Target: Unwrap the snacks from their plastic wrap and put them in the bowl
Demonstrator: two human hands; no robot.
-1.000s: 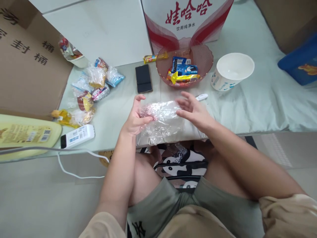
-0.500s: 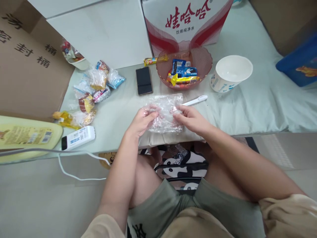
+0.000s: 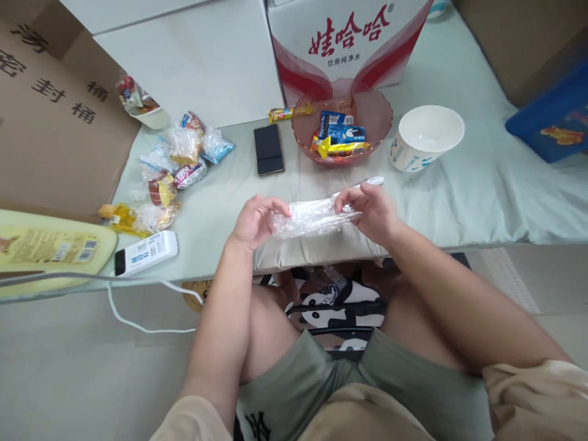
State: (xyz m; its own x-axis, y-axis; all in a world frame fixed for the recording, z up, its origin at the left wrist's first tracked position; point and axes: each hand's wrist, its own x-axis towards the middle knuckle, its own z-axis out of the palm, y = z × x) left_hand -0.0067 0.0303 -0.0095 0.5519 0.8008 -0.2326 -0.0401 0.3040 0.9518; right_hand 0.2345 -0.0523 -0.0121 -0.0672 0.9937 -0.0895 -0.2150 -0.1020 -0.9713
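Observation:
A clear crinkled plastic bag (image 3: pixel 312 217), folded into a narrow strip, lies stretched between my two hands just above the front edge of the pale green table (image 3: pixel 482 184). My left hand (image 3: pixel 255 220) pinches its left end. My right hand (image 3: pixel 370 208) pinches its right end. A white pen (image 3: pixel 374 181) lies just behind my right hand.
A pink bowl (image 3: pixel 376 119) with wrapped snacks, a black phone (image 3: pixel 269 149) and a white paper cup (image 3: pixel 425 138) stand behind. Wrapped snacks (image 3: pixel 177 162) pile at left near a white remote-like device (image 3: pixel 147 252). A red-and-white carton (image 3: pixel 344 43) stands at the back.
The plastic bag went from a wide spread sheet to a narrow folded strip. Both hands moved from lying on it to pinching its two ends.

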